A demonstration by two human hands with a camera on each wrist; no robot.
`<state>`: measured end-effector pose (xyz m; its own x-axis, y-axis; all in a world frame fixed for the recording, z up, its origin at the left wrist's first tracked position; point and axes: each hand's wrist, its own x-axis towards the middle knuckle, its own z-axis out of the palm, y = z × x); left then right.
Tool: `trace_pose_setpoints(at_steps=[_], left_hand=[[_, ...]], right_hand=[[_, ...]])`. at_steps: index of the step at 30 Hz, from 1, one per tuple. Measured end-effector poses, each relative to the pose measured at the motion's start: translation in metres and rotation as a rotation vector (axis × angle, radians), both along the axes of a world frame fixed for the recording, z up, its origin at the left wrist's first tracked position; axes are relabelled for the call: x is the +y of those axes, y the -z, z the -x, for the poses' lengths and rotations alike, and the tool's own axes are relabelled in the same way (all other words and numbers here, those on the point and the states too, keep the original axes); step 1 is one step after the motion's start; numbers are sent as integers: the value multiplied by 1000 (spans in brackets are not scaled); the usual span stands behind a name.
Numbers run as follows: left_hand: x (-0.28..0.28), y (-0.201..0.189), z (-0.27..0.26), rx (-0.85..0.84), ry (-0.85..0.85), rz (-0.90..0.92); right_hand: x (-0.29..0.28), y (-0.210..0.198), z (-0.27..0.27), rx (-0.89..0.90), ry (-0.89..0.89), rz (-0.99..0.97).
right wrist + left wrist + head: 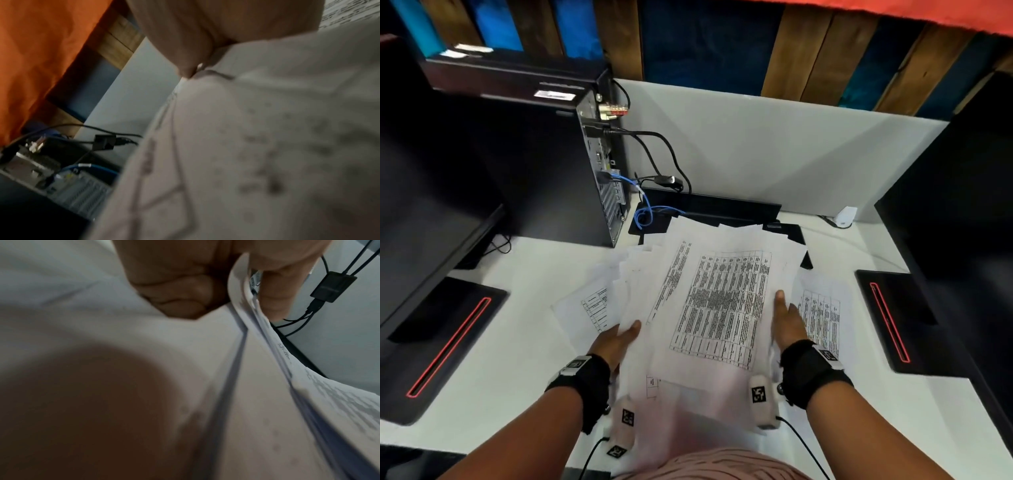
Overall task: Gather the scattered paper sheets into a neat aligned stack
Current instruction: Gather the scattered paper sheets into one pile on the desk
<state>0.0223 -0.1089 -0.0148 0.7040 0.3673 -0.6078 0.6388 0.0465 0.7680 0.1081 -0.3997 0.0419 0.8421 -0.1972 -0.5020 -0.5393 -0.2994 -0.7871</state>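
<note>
A: Blurred near edges of the paper bundle [709,308] sit closest to the head camera, over the front of the desk [517,342] at the person's lap. Bundle is lifted, fanned, not squared.

B: Grip on it?

A: Left hand [616,342]: thumb on top of the left edge, curled fingers [185,293] under it in the left wrist view. A pinch through several layers. Right hand [789,323] lies with fingers straight against the right edge, so pressing, not clasping. Whether its thumb is tucked under, I cannot tell; the right wrist view is mostly blurred paper.

B: Outward from there?

A: Two strays flat on the desk: one loose sheet [585,305] left of the bundle, partly under it; another printed sheet [822,311] just right of the right hand. Behind them, a computer tower [571,164] with a blue cable [645,209] and black leads hanging close to the far edge of the fan.

B: Risks?

A: My reading: only one side is truly pinched, so sheets could slide out to the right or off the front edge. Far corners could snag the cables if the bundle is pushed back. Tapping edges while this fanned may crease corners. Either stray could be missed, especially the one half covered.
</note>
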Motion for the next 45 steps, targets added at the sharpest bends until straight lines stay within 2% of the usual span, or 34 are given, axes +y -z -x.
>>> trace_pose_setpoints(at_steps=[2, 5, 6, 9, 11, 13, 16, 18, 21, 26, 28, 30, 33, 36, 37, 40, 42, 45], left_hand=[[3, 4, 0, -35, -2, 40], [0, 2, 1, -53, -5, 75], [1, 3, 1, -52, 5, 82], [3, 3, 2, -38, 40, 68], [4, 3, 2, -19, 45, 75], [5, 2, 3, 1, 47, 78], [7, 1, 4, 47, 70, 72], [7, 3, 3, 62, 74, 72], [3, -6, 5, 69, 124, 55], [2, -8, 3, 55, 115, 125], [2, -8, 1, 17, 29, 303], [-2, -14, 0, 8, -32, 386], [-3, -4, 0, 57, 30, 307], [-7, -8, 0, 23, 37, 266], [-6, -4, 0, 14, 23, 252], [0, 8, 0, -56, 4, 223], [0, 5, -2, -42, 30, 211], [-10, -21, 2, -29, -18, 176]], right_hand=[[-12, 1, -4, -38, 170, 16], [-30, -4, -5, -121, 107, -172], [-35, -4, -7, -163, 49, -178], [-40, -2, -8, -118, -185, 5], [-40, -1, -6, -23, -264, 14], [-35, -6, -3, 61, -235, -38], [-29, -16, 4, 153, -283, 21], [-23, -21, 11, 120, -285, -38], [-15, -12, 13, 27, -174, -119], [-13, 5, 7, 31, -272, 201], [-19, 6, 1, 58, -282, 208], [-24, 1, -3, 94, -325, 217], [-22, -11, 2, 63, -462, 176], [-10, -22, 13, 43, -656, 96], [-7, -22, 15, -2, -660, 144], [-8, -20, 13, -210, -511, 341], [-13, -22, 13, -267, -564, 550], [-13, -45, 16, -491, -571, 744]])
